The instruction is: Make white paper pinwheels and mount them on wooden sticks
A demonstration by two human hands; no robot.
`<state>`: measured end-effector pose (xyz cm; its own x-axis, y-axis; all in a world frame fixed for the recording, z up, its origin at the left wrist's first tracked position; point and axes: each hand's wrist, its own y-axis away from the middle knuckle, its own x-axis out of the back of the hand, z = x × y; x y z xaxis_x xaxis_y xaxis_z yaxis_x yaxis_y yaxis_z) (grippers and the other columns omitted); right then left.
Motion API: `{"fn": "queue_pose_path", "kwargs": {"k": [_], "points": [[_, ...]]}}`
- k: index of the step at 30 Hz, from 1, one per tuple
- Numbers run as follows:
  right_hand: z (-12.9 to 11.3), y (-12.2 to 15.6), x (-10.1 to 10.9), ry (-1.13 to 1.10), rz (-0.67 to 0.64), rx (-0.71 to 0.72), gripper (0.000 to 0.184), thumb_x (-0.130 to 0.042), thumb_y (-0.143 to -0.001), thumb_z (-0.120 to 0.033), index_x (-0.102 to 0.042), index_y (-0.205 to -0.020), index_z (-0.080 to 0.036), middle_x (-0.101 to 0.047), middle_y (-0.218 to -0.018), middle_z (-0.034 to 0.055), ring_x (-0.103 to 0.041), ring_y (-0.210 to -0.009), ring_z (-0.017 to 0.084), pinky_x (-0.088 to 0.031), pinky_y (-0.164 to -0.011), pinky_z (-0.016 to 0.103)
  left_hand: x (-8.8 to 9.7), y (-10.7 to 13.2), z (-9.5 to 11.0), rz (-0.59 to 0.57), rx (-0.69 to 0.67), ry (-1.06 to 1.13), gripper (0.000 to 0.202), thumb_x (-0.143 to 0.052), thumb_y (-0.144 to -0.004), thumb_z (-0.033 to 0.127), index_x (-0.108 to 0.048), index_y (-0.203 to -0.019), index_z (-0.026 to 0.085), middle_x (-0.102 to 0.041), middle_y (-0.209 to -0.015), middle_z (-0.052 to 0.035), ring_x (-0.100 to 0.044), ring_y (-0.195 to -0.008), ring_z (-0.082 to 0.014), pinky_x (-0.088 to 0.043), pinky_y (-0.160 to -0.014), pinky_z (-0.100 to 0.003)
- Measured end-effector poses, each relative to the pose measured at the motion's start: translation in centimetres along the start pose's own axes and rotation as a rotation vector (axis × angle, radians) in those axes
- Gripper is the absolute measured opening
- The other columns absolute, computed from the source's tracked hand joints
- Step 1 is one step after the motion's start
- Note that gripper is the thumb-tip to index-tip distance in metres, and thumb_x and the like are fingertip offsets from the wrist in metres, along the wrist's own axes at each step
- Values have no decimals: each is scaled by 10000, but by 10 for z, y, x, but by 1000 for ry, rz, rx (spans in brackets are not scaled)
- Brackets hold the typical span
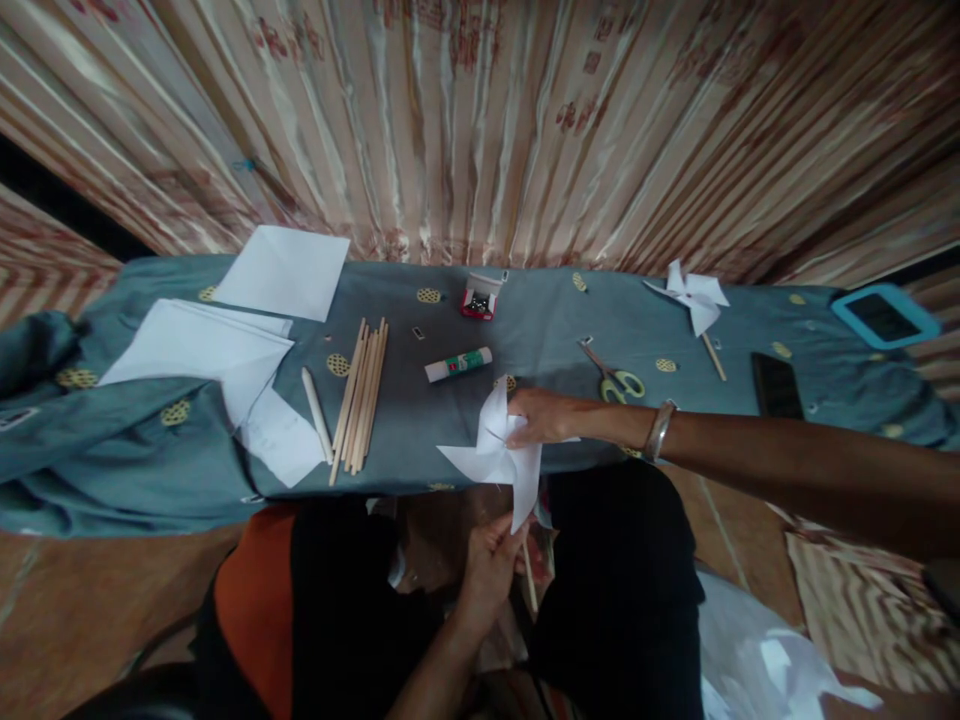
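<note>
A white paper pinwheel (495,458) sits at the near edge of the table covered with a grey-blue cloth (420,420). My right hand (541,416), with a metal bangle on the wrist, presses closed fingers on the pinwheel's centre. Below the table edge my left hand (491,562) is closed round a thin wooden stick (529,578) under the pinwheel. A bundle of several wooden sticks (361,395) lies to the left, a glue stick (458,364) just behind, and yellow-handled scissors (616,380) to the right.
White paper sheets (225,345) lie at the left. A small red box of pins (480,297) stands at the back. A finished pinwheel on a stick (694,300), a black phone (777,386) and a blue-framed tablet (885,316) are at the right. A striped curtain hangs behind.
</note>
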<state>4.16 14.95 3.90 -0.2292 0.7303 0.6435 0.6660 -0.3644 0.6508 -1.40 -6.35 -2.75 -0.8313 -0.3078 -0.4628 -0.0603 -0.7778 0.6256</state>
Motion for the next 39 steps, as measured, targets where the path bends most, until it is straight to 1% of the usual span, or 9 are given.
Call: {"fn": "queue_pose_path", "kwargs": {"k": [2, 4, 8, 15, 20, 26, 29, 34, 39], "points": [[-1, 0, 1, 1, -12, -5, 231, -689, -761, -272, -739, -907, -100, -739, -872, 78, -661, -779, 176, -429, -601, 211, 8, 1, 5, -49, 9, -19, 615, -692, -548, 741, -660, -701, 146, -534, -440, 42, -494, -331, -113, -440, -393, -253], [-3, 0, 2, 4, -31, -21, 241, -690, -760, -274, -738, -925, -104, -742, -896, 80, -665, -788, 182, -439, -613, 215, 15, 3, 12, -82, 18, -55, 602, -671, -572, 743, -636, -636, 146, -528, -422, 29, -503, -336, -117, -410, -376, -234], [-7, 2, 6, 7, -41, -26, 224, -696, -750, -256, -741, -914, -112, -745, -914, 81, -672, -820, 199, -461, -652, 229, 24, 7, 24, -87, 12, -130, 564, -661, -633, 696, -562, -532, 150, -537, -416, 7, -504, -337, -99, -361, -362, -198], [-11, 4, 11, 23, -69, -20, 226, -687, -752, -250, -750, -923, -116, -746, -895, 77, -677, -823, 205, -469, -656, 231, 37, 7, 32, -31, 46, -162, 563, -680, -616, 660, -658, -773, 120, -535, -421, 35, -461, -293, -89, -334, -324, -194], [-10, 4, 11, 8, -74, 18, 235, -666, -776, -216, -743, -956, -86, -744, -918, 89, -677, -834, 193, -466, -679, 218, 46, 7, 36, 18, 4, -254, 505, -648, -678, 603, -678, -802, 114, -517, -421, 48, -408, -282, -63, -261, -311, -177], [-6, 2, 8, -32, -66, 11, 228, -678, -765, -205, -744, -957, -101, -744, -917, 74, -678, -845, 190, -475, -696, 223, 59, 5, 33, 33, -49, -363, 454, -594, -769, 561, -703, -794, 121, -531, -443, 39, -400, -298, -50, -263, -333, -167], [-3, 1, 7, -53, -62, 17, 245, -683, -759, -232, -742, -965, -114, -745, -929, 75, -674, -843, 191, -478, -701, 232, 56, 5, 32, 41, -27, -316, 506, -629, -721, 606, -703, -785, 110, -532, -438, 33, -409, -296, -56, -258, -330, -174], [-4, 0, 7, -41, -49, 3, 225, -693, -750, -240, -749, -923, -107, -745, -893, 91, -670, -807, 199, -461, -657, 237, 40, 6, 30, 7, 49, -179, 575, -697, -608, 672, -684, -758, 117, -570, -466, 16, -484, -317, -92, -325, -350, -198], [-6, 0, 7, -14, -32, -17, 183, -702, -746, -241, -751, -892, -141, -739, -846, 45, -652, -746, 160, -420, -583, 203, 27, 7, 28, -77, 5, -189, 557, -640, -690, 672, -587, -520, 144, -551, -410, -9, -505, -344, -89, -331, -396, -195]]}}
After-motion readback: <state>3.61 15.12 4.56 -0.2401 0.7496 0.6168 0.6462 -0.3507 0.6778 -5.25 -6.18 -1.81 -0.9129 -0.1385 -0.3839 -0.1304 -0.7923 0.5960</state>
